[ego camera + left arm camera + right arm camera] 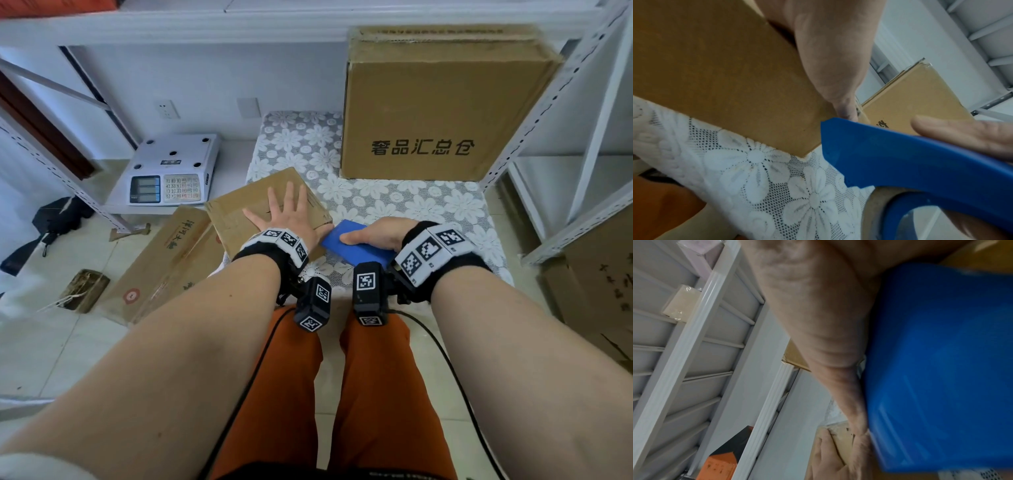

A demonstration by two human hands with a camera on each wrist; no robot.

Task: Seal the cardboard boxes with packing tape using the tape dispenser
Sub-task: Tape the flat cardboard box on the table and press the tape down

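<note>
A small flat cardboard box point(239, 212) lies at the near left corner of the lace-covered table point(394, 202). My left hand point(286, 214) lies flat on its top, fingers spread and straight. My right hand point(373, 234) grips a blue tape dispenser point(356, 248) just right of the box, its front tip against the box's near right corner. In the left wrist view the blue dispenser point(910, 162) with its brown tape roll point(875, 209) meets the box point(725, 81) at the corner. The right wrist view shows the dispenser point(941, 369) blurred beside my palm.
A large closed cardboard box point(431, 113) with printed characters stands at the back right of the table. A white weighing scale point(174, 171) sits on a low shelf to the left. Flattened cartons point(164, 267) lie on the floor. Metal shelf posts point(548, 102) flank the table.
</note>
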